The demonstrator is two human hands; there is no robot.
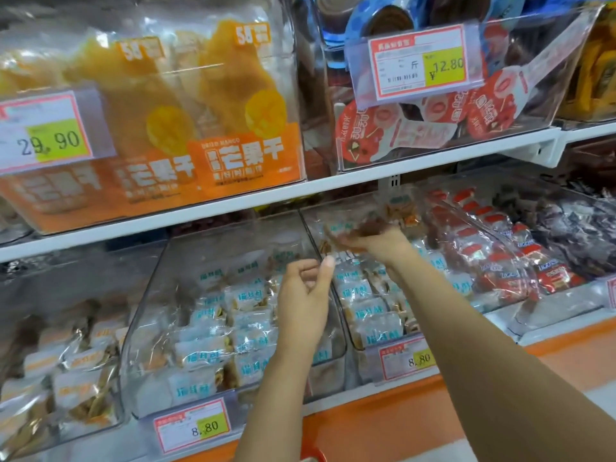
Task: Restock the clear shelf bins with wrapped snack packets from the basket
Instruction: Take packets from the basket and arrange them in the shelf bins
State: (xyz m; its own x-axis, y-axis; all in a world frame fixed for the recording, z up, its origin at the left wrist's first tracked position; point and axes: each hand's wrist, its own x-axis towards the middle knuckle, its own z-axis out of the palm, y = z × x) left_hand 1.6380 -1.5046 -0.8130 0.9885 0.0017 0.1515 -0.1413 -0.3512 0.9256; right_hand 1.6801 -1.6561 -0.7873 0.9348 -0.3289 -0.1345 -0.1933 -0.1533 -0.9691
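The person stood close to the shelf, both bare arms reaching in at the lower row. The right hand (376, 243) was up over the second clear bin (361, 361), its fingers curled round a small bunch of snack packets (350, 233). The hand and its load were smeared with motion, so I could not count the packets or read them. They showed brownish, held at the fingertips above the heap of white-and-teal wrapped packets (363, 311) already lying in that bin, and apart from the heap.

The left hand (305, 295) hung lower and just to the left, in front of the neighbouring clear bin (156, 288). Its fingers were loosely curled with the thumb raised, and it held nothing that I could see. It was near the right hand's packets but did not touch them.

A price tag (191, 425) reading 8.80 was clipped to the front of the neighbouring bin. Farther right sat a bin of red-wrapped packets (500, 261). On the shelf above stood orange dried mango bags (233, 111).
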